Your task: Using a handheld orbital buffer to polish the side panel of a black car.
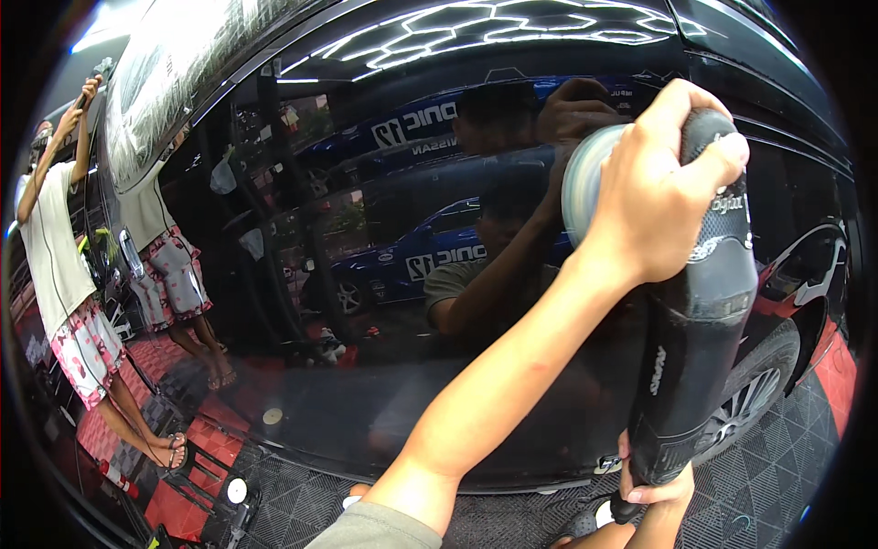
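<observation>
My left hand [654, 188] is closed over the head of a black car polisher [700, 339], its fingers curled round the top. The polisher stands nearly upright, with its light, round pad [585, 183] against the glossy black door panel [412, 393] of a car. Lower down, my right hand [668, 494] grips the rear end of the polisher's body, where part of the hand is hidden behind it. Whether the pad is spinning, I cannot tell. The panel mirrors my arm, ceiling lights and a blue car.
At the far left another person [59, 247] stands on a low black stool [197, 480], arms raised. Clear plastic film [174, 73] covers the car's upper part. A wheel [750, 403] sits at the lower right, above a grey and red tiled floor [311, 485].
</observation>
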Demonstrator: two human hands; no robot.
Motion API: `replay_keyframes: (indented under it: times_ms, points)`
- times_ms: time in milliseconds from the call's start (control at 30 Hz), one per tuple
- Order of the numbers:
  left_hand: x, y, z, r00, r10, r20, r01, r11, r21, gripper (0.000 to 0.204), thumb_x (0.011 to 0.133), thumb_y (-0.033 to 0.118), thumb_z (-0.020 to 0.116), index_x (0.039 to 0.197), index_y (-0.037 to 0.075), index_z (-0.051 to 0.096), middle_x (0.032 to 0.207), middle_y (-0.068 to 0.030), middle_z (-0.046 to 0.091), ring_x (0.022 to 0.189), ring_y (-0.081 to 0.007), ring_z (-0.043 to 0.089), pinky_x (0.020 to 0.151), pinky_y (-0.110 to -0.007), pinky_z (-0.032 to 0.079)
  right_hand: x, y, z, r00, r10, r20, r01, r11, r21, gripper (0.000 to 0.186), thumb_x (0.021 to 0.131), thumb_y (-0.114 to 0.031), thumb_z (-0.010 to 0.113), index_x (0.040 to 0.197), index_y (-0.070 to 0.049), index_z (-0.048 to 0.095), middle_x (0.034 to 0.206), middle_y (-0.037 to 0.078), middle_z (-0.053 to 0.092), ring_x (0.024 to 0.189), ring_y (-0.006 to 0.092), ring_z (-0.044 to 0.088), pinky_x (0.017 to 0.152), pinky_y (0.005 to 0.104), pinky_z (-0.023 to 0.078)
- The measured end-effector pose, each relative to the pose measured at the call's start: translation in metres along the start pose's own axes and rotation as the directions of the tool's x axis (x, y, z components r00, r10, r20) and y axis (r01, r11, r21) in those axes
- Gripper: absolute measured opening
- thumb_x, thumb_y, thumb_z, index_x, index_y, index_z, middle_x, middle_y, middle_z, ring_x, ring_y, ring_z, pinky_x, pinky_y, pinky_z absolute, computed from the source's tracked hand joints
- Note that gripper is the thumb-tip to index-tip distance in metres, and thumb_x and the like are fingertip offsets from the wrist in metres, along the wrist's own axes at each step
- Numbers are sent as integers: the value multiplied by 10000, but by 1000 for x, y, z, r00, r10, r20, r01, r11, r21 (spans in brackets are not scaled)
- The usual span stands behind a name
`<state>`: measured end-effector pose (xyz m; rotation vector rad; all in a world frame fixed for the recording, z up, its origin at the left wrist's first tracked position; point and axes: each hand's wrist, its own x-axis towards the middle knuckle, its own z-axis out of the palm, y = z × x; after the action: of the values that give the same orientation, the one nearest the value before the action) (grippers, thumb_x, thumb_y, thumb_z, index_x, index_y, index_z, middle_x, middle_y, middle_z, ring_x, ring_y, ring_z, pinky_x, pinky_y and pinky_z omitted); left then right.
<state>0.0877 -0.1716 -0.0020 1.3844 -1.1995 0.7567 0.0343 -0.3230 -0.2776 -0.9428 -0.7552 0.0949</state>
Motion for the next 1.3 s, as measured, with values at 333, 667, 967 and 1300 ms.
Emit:
replay_keyframes:
  times_ms: [333,667,967,1300]
  points:
    - [-31,50,-74,997,-81,16,83,990,-115,275,874,125,557,1105,-25,546,817,-166,674,730,-194,676,693,-302,546,9,24,58,975,205,83,-182,957,-227,1270,501,-138,923,1460,28,106,1422,187,331,1330,269,343,1100,404,286]
    - [6,-10,3,997,46,68,-50,997,62,279,793,232,658,958,11,613,823,-81,644,785,-155,616,726,-284,472,-4,16,19,1000,-1,23,1,1000,22,647,562,56,776,1101,166,435,599,121,601,542,185,611,569,262,461]
    - [13,-24,59,987,-111,113,85,973,215,285,794,301,619,926,50,603,768,-108,666,775,-254,655,737,-358,481,-5,16,-12,998,52,46,-64,947,314,621,577,62,726,1064,122,346,603,141,572,512,216,577,527,290,468]
    - [-41,21,-24,979,-97,180,67,984,162,272,818,282,604,974,68,540,671,-89,638,649,-231,636,637,-344,454,-10,103,6,939,150,309,-90,976,-198,609,563,64,692,1066,50,349,622,107,595,564,206,604,631,320,509]
